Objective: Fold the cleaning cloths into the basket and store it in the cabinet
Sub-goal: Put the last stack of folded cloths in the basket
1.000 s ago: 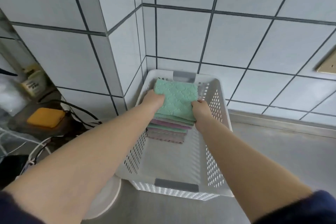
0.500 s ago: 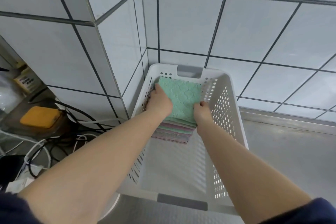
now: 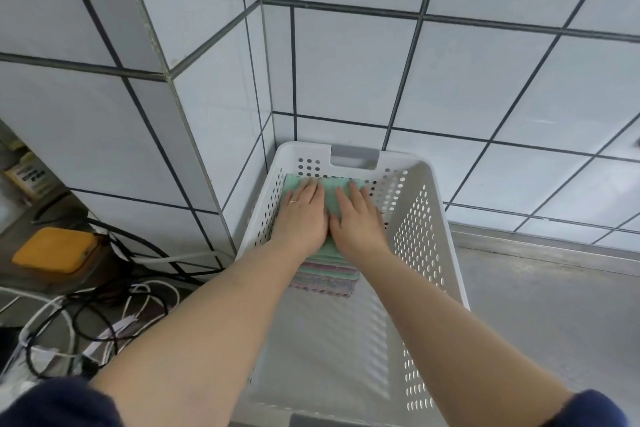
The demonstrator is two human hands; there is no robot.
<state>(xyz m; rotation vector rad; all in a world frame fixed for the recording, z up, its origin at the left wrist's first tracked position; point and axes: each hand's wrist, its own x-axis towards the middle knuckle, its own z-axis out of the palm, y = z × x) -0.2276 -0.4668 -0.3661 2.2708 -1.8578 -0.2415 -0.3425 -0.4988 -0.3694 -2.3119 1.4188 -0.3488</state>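
Note:
A white perforated basket (image 3: 420, 218) with grey handles stands on a steel counter, pushed into the tiled corner. A stack of folded cloths (image 3: 327, 276), green and pink, lies at its far end. The top one is a green cloth (image 3: 330, 199). My left hand (image 3: 302, 217) and my right hand (image 3: 356, 220) lie flat side by side on this top cloth, fingers straight, pressing down. My hands hide most of the stack's top.
The steel counter (image 3: 554, 315) stretches to the right of the basket. Left of the tiled pillar lie tangled black and white cables (image 3: 114, 305), an orange pad (image 3: 52, 250) and a bottle. Tiled walls close in behind and to the left.
Both hands let go of the green cloth's edges and now lie flat on top of it. The cloth has settled onto the stack, and the view has come closer.

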